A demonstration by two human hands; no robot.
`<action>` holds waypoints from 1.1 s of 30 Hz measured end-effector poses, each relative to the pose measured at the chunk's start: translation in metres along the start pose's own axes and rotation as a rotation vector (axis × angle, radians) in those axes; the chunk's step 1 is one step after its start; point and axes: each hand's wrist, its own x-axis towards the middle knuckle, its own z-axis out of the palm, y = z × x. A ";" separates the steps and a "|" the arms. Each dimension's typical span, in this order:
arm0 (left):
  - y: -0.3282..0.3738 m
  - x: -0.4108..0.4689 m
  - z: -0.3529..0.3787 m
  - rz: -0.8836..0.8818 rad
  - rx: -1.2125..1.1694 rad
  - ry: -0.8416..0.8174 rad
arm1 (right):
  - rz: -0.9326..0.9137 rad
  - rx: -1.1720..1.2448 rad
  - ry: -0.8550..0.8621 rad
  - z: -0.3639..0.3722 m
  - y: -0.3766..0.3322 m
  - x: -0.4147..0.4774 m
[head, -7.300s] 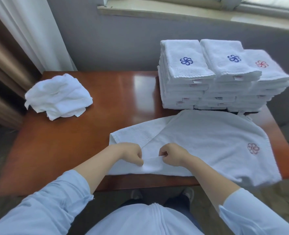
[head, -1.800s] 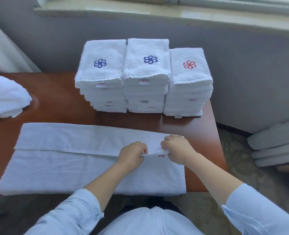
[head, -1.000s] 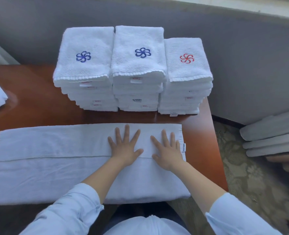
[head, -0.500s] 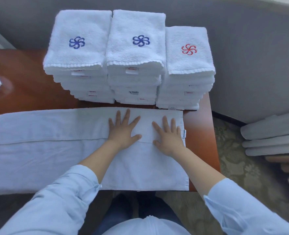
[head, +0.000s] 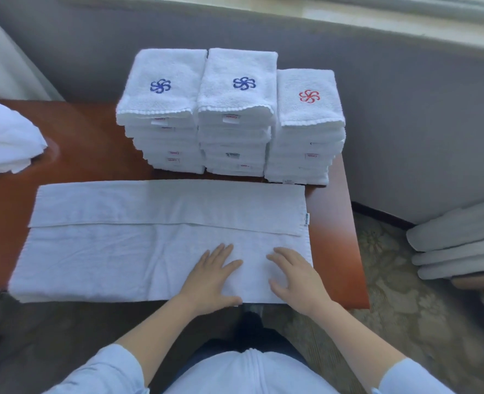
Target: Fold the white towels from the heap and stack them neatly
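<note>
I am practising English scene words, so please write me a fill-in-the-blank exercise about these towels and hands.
The folded towels stand in ___ stacks on the table.
The emblem on the rightmost stack is ___.
The heap of unfolded towels lies to the ___ of the stacks.
The left hand and right hand rest ___ the spread towel.
Missing words: three; red; left; on.

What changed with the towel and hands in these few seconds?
The left hand and right hand let go of the pinched edge, pressed the folded strip flat, then slid back onto the near half of the towel. The three stacks and the heap stayed put.
</note>
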 end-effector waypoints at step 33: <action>0.000 0.045 -0.095 -0.216 -0.170 0.454 | 0.414 0.253 0.330 -0.069 -0.007 0.066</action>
